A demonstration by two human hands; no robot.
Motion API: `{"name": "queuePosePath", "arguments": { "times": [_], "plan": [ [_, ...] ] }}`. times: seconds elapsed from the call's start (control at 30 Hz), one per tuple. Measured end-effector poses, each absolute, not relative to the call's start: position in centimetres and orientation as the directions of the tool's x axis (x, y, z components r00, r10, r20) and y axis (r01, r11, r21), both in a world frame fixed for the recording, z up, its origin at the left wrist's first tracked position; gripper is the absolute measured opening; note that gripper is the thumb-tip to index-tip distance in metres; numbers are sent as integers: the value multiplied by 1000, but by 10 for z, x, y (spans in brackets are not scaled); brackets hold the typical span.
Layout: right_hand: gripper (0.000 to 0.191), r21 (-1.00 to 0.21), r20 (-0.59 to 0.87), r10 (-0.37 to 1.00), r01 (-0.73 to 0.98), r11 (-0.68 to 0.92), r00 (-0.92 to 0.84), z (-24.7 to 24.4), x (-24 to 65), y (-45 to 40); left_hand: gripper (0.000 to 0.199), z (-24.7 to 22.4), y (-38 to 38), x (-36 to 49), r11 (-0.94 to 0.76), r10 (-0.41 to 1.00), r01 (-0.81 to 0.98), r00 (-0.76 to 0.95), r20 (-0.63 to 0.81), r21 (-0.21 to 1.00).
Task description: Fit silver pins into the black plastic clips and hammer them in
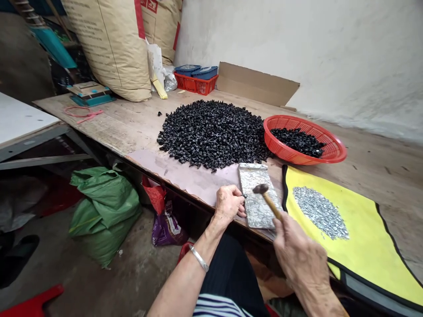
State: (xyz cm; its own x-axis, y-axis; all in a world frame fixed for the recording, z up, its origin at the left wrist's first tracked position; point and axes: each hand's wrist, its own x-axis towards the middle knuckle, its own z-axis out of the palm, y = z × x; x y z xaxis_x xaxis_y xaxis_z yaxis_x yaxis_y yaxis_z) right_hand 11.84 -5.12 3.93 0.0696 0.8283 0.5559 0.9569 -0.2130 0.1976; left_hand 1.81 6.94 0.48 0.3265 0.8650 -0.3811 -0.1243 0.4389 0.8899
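My left hand (229, 203) pinches a small black part (245, 196) at the left edge of a worn stone slab (259, 202). In my right hand (297, 251) is a hammer (270, 203) with a wooden handle, its dark head above the slab. Behind the slab spreads a large heap of small black parts (214, 132). More black pieces lie in a red plastic basket (337, 152) at the heap's right. Right of the slab, small silvery metal pieces (319, 211) are spread on a yellow cloth (363, 233) with black edging.
Large paper sacks (109, 48) stand at the table's back left, beside a red crate (198, 86) with blue containers. Cardboard (254, 83) leans on the wall. A green sack (104, 211) and a purple bag (168, 229) are below the table's front edge.
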Motion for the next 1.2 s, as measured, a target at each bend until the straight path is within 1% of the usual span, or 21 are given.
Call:
{"name": "queuePosePath", "arguments": {
  "times": [0.1, 0.13, 0.17, 0.2, 0.3, 0.33, 0.37, 0.5, 0.53, 0.57, 0.67, 0.7, 0.77, 0.83, 0.9, 0.97, 1.03, 1.1, 1.17, 1.2],
  "plan": [
    [25, 73, 695, 711, 974, -216, 106, 52, 120, -53, 17, 5, 69, 18, 435, 866, -125, 329, -376, 892],
    [26, 38, 715, 688, 975, -218, 126, 53, 118, -53, 17, 5, 69, 18, 434, 866, -125, 329, -376, 892],
    [26, 28, 709, 693, 975, -219, 135, 50, 117, -53, 17, 5, 69, 18, 433, 867, -123, 328, -375, 893],
    [25, 41, 685, 716, 974, -222, 135, 46, 115, -52, 16, 5, 69, 18, 432, 868, -122, 327, -375, 894],
    [20, 154, 547, 831, 964, -216, 99, 33, 114, -49, 17, 4, 69, 18, 426, 871, -117, 320, -372, 897],
    [20, 178, 529, 844, 961, -212, 88, 32, 115, -48, 17, 4, 69, 18, 425, 872, -115, 318, -372, 898],
    [19, 180, 541, 837, 961, -209, 80, 33, 116, -48, 17, 5, 69, 18, 426, 871, -114, 319, -373, 898],
    [25, 72, 713, 694, 975, -211, 97, 45, 117, -49, 17, 6, 69, 18, 435, 865, -112, 329, -380, 893],
    [26, 68, 727, 679, 974, -215, 99, 45, 116, -49, 17, 6, 69, 18, 436, 864, -112, 330, -381, 893],
    [24, 84, 720, 687, 972, -221, 94, 43, 115, -50, 17, 7, 69, 18, 437, 864, -111, 329, -382, 892],
    [20, 193, 601, 798, 960, -202, 47, 37, 113, -50, 18, 7, 69, 18, 437, 864, -107, 324, -385, 893],
    [20, 207, 583, 812, 958, -196, 41, 36, 113, -50, 18, 7, 69, 18, 437, 865, -105, 323, -385, 893],
    [20, 164, 633, 771, 961, -225, 73, 38, 113, -51, 18, 7, 69, 18, 435, 864, -103, 326, -383, 894],
    [25, 93, 707, 697, 963, -254, 116, 40, 112, -51, 17, 7, 69, 17, 433, 864, -100, 328, -382, 896],
    [25, 101, 687, 718, 964, -246, 112, 39, 110, -50, 17, 7, 69, 18, 433, 865, -96, 326, -383, 896],
    [22, 162, 593, 801, 962, -219, 83, 36, 109, -49, 18, 6, 69, 18, 433, 865, -91, 322, -385, 897],
    [23, 196, 533, 842, 957, -215, 80, 34, 111, -49, 18, 6, 69, 18, 431, 867, -89, 319, -384, 898],
    [24, 145, 584, 801, 955, -258, 128, 35, 112, -51, 17, 6, 69, 19, 428, 868, -89, 318, -382, 899],
    [29, 80, 651, 739, 953, -293, 173, 35, 111, -54, 18, 5, 69, 19, 427, 868, -89, 317, -381, 900],
    [30, 67, 652, 736, 953, -295, 182, 34, 110, -55, 18, 6, 69, 18, 427, 868, -88, 317, -381, 900]
  ]
}}
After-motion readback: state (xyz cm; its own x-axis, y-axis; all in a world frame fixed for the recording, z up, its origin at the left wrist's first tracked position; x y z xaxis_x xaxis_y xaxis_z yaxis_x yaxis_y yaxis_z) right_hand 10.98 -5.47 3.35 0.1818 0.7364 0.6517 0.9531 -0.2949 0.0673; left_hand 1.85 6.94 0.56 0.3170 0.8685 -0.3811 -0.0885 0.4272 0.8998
